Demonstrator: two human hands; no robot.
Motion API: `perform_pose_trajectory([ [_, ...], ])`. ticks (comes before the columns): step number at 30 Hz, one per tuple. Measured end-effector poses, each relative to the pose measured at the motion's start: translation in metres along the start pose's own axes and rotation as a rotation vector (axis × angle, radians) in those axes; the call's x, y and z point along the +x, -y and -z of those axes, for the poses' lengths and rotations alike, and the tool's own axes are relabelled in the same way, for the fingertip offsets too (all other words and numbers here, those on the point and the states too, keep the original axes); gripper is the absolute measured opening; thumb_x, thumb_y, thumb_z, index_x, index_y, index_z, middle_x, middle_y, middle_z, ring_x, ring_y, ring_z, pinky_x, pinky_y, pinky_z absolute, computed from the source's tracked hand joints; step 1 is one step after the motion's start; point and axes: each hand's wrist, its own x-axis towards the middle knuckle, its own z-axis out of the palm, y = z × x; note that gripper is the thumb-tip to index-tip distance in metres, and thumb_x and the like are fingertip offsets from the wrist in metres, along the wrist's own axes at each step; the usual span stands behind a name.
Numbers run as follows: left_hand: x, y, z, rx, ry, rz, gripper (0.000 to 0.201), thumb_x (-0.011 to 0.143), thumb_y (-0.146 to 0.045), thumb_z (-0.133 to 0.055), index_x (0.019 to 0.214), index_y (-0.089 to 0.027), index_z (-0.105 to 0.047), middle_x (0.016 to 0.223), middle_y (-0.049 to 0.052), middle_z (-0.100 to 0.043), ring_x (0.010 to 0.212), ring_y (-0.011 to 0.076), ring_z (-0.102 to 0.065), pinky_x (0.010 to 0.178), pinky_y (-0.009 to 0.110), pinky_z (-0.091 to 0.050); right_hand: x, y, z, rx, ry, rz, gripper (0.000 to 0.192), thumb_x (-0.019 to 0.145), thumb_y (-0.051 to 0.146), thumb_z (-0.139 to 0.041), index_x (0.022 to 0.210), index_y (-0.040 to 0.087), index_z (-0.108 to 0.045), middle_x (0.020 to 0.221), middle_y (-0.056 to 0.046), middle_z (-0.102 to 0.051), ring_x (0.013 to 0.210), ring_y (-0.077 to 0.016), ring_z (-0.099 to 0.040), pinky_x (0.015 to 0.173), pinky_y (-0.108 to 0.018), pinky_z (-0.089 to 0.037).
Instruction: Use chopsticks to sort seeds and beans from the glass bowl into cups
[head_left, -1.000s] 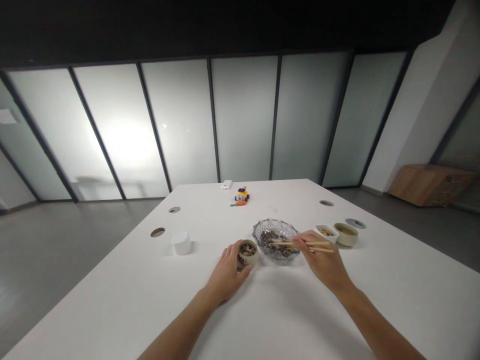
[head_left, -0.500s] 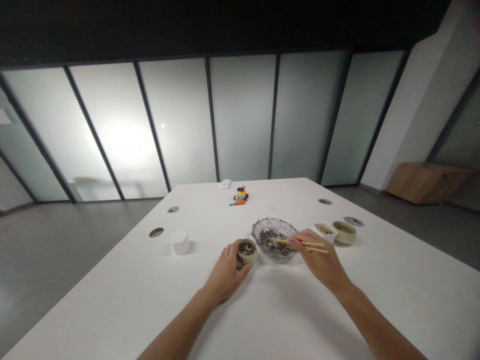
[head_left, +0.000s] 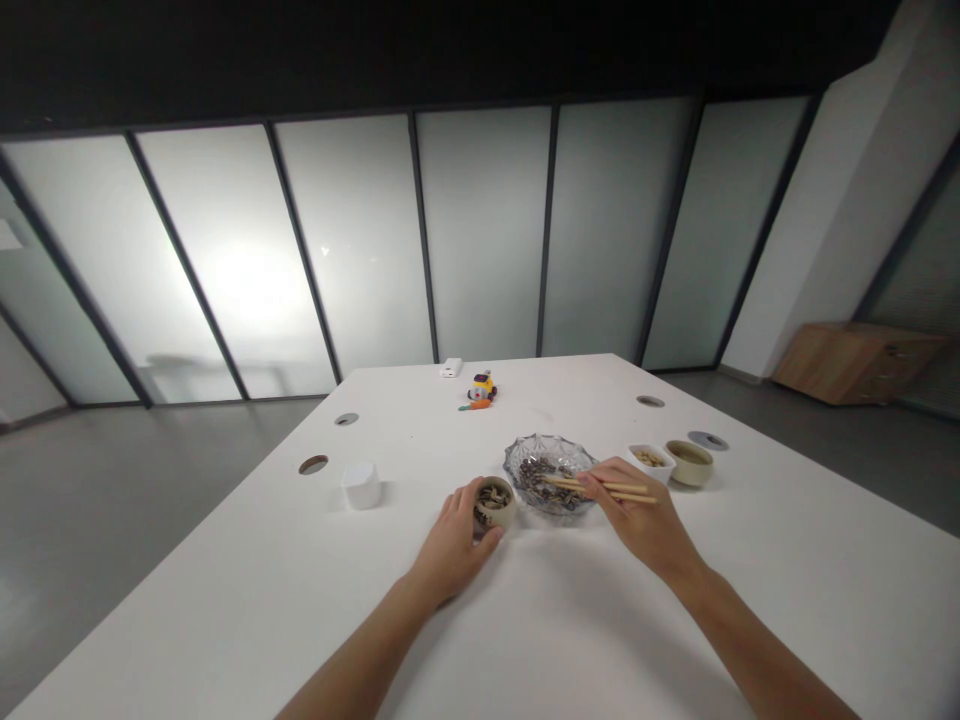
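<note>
Chopsticks [head_left: 600,488]: wooden pair, pinched between the fingers [head_left: 592,487] of my right hand [head_left: 641,520]. I read those fingers as curled closed around the sticks near mid-length. Tips point left, into the glass bowl [head_left: 547,473]; the back ends stick out to the right past the knuckles. Whether the tips have hold of anything I cannot tell; too small at this range.

Left hand [head_left: 456,540]: fingers wrapped partway around the small beige cup [head_left: 495,503], thumb on the near side, the rest along its left wall. Loose cupping grip, hand resting on the table [head_left: 525,640]. Cup holds a heap of dark, striped bits that look like seeds.

All places referenced to the glass bowl:
- Bowl itself is clear cut glass, holding a layer of the same dark bits.
- Beige cup stands just beside it, at its near-left edge.
- Right hand sits at its near-right edge, chopsticks crossing over the rim.
- White square dish [head_left: 649,461] with pale contents is just to its right.
- Round beige bowl [head_left: 689,462] stands beyond that dish, further right.
- White cup [head_left: 361,484] stands well to its left.
- Small yellow toy [head_left: 481,389] and white box [head_left: 451,369] lie well behind it, towards the table's far edge.
</note>
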Motion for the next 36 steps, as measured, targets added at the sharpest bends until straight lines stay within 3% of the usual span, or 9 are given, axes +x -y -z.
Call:
perform_pose_trajectory([
  [14, -0.001, -0.005, 0.002, 0.008, 0.020, 0.014, 0.075, 0.097, -0.034, -0.072, 0.167, -0.023, -0.047, 0.167, 0.016, -0.059, 0.156, 0.0351, -0.053, 0.135, 0.051, -0.040, 0.000, 0.017, -0.002, 0.027, -0.236, 0.073, 0.055, 0.111, 0.071, -0.060, 0.086, 0.027, -0.083, 0.084, -0.008, -0.081, 0.079, -0.0265, -0.078, 0.075, -0.039, -0.064],
  [18, -0.001, -0.006, 0.002, 0.017, 0.021, 0.021, 0.077, 0.096, -0.033, -0.071, 0.168, -0.023, -0.046, 0.169, 0.015, -0.057, 0.159, 0.0344, -0.051, 0.137, 0.050, -0.038, -0.003, 0.022, -0.007, 0.157, -0.196, 0.060, 0.047, 0.113, 0.063, -0.063, 0.090, 0.027, -0.083, 0.084, -0.005, -0.082, 0.075, -0.0237, -0.079, 0.068, -0.035, -0.064],
  [22, -0.001, -0.006, 0.002, 0.014, 0.016, 0.015, 0.076, 0.096, -0.032, -0.071, 0.167, -0.023, -0.047, 0.168, 0.016, -0.058, 0.157, 0.0345, -0.052, 0.136, 0.051, -0.039, -0.003, 0.014, -0.001, 0.011, -0.225, 0.203, 0.039, 0.115, 0.054, -0.065, 0.093, 0.027, -0.083, 0.087, -0.006, -0.082, 0.078, -0.0232, -0.079, 0.071, -0.035, -0.064],
  [25, 0.000, -0.006, 0.002, 0.008, 0.018, 0.014, 0.075, 0.096, -0.032, -0.072, 0.167, -0.024, -0.048, 0.167, 0.015, -0.059, 0.157, 0.0343, -0.052, 0.136, 0.051, -0.038, 0.000, 0.002, 0.005, -0.083, -0.135, 0.281, 0.039, 0.116, 0.053, -0.063, 0.093, 0.027, -0.082, 0.089, -0.006, -0.081, 0.079, -0.0231, -0.078, 0.073, -0.035, -0.063],
  [29, 0.000, -0.005, 0.002, 0.004, 0.022, 0.026, 0.076, 0.097, -0.034, -0.072, 0.168, -0.022, -0.047, 0.169, 0.016, -0.057, 0.159, 0.0349, -0.051, 0.136, 0.050, -0.038, 0.001, -0.012, 0.006, -0.145, -0.035, 0.234, 0.047, 0.117, 0.059, -0.057, 0.093, 0.027, -0.081, 0.088, -0.005, -0.080, 0.077, -0.0221, -0.079, 0.072, -0.035, -0.062],
  [36, 0.000, -0.004, 0.001, 0.010, 0.022, 0.028, 0.077, 0.096, -0.032, -0.072, 0.167, -0.022, -0.046, 0.167, 0.017, -0.059, 0.157, 0.0350, -0.052, 0.135, 0.050, -0.039, 0.001, -0.015, 0.002, -0.143, -0.030, 0.208, 0.052, 0.117, 0.063, -0.054, 0.092, 0.026, -0.082, 0.089, -0.006, -0.080, 0.078, -0.0227, -0.080, 0.074, -0.036, -0.063],
])
